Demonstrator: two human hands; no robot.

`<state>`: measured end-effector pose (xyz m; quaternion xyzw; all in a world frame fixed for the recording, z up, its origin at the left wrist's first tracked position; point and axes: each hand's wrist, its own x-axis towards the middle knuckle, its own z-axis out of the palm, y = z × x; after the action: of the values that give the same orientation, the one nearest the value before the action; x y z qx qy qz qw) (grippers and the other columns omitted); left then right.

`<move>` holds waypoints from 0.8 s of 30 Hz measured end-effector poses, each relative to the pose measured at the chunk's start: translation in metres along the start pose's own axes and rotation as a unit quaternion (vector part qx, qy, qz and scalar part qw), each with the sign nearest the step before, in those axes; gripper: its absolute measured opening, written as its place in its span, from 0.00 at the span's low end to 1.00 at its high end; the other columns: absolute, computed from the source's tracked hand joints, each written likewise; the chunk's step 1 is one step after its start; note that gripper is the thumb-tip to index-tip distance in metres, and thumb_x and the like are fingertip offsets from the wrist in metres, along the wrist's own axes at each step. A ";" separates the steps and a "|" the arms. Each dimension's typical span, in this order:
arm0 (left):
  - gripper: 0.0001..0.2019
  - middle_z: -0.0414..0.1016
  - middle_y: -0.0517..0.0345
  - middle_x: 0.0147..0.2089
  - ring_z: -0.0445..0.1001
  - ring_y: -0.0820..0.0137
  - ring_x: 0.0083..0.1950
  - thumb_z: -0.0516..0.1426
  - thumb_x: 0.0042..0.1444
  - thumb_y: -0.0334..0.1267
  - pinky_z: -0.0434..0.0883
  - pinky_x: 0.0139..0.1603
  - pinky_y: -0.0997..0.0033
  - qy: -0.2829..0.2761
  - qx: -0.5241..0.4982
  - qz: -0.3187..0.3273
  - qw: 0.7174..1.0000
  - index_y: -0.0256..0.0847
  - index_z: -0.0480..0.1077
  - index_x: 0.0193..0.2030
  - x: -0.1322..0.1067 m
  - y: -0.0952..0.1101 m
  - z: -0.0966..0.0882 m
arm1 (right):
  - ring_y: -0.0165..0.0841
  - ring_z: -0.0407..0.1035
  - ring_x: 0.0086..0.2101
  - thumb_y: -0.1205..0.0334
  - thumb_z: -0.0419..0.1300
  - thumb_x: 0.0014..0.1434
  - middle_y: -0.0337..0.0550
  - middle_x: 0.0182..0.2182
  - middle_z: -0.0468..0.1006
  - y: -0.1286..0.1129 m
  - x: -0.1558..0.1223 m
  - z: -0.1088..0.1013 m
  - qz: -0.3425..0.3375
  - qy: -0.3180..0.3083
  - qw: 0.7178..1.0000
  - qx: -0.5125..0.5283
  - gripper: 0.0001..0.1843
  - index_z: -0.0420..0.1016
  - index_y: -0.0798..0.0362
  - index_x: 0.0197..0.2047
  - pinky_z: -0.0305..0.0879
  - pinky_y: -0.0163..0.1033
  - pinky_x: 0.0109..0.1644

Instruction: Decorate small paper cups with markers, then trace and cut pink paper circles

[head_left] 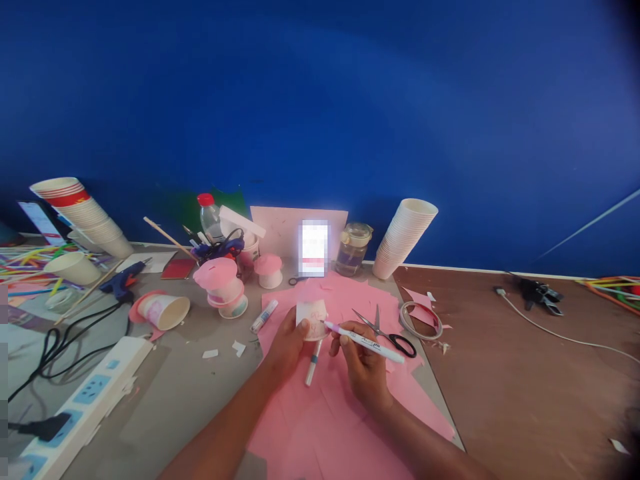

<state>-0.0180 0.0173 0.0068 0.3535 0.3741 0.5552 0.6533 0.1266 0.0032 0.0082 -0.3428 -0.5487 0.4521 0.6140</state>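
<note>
My left hand (290,340) grips a white paper cup (311,313) with pink drawn marks on its side, thumb across the front. In my right hand (363,363) is a white marker (373,343), its pinkish tip close to the cup; contact is hard to tell. Pink paper sheets (325,427) spread beneath both hands. A second marker (313,363) lies on the paper just under the cup, and another marker (264,316) rests to its left. Scissors (390,337) with black handles lie half spread to the right of my right hand.
A tape roll (421,321) is beside the scissors. Stacked paper cups (407,233), a glass jar (353,250) and a lit phone (314,248) stand at the back. Leftward are pink-topped cups (220,283), a tipped cup (170,312), a glue gun (123,280) and a power strip (90,400).
</note>
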 end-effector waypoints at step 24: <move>0.19 0.75 0.50 0.44 0.73 0.62 0.46 0.61 0.51 0.49 0.70 0.45 0.64 -0.014 -0.029 -0.005 0.999 0.39 0.69 0.45 -0.003 0.011 0.006 | 0.30 0.69 0.23 0.55 0.57 0.61 0.39 0.27 0.74 -0.006 0.008 0.000 0.030 0.033 0.999 0.026 0.09 0.67 0.51 0.39 0.68 0.37 0.26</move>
<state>-0.0175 0.0153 0.0194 0.3405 0.3502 0.5577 0.6711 0.1277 0.0087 0.0164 -0.3578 -0.5059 0.4732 0.6263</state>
